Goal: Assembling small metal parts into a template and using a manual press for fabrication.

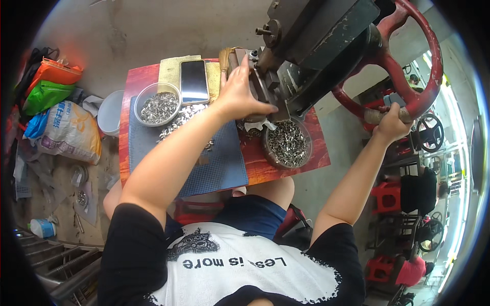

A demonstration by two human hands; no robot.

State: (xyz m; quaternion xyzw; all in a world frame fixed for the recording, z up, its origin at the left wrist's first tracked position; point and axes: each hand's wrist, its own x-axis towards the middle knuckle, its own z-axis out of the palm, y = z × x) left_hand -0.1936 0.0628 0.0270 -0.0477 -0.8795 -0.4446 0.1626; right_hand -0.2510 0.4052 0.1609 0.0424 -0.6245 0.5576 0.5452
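My left hand (241,96) is at the base of a dark hand press (326,35), index finger stretched up and thumb apart, beside the metal tooling (263,84). Nothing shows between its fingers, though the far side of the fingertips is hidden. My right hand (393,126) is wrapped around the tape-covered grip (375,116) on the rim of the press's red handwheel (431,46). Below the tooling stands a clear round tub (308,153) full of small metal parts. Left of my forearm, another clear tub (138,109) holds similar parts, with loose pieces (178,122) spilled on a blue mat (224,166).
A phone (194,81) lies on a yellow cloth (168,71) next to a brush (224,58) on the red table (138,76). Bags (71,130) and a white bucket (109,112) stand at left. Other people sit at similar presses far right, near red stools (385,197).
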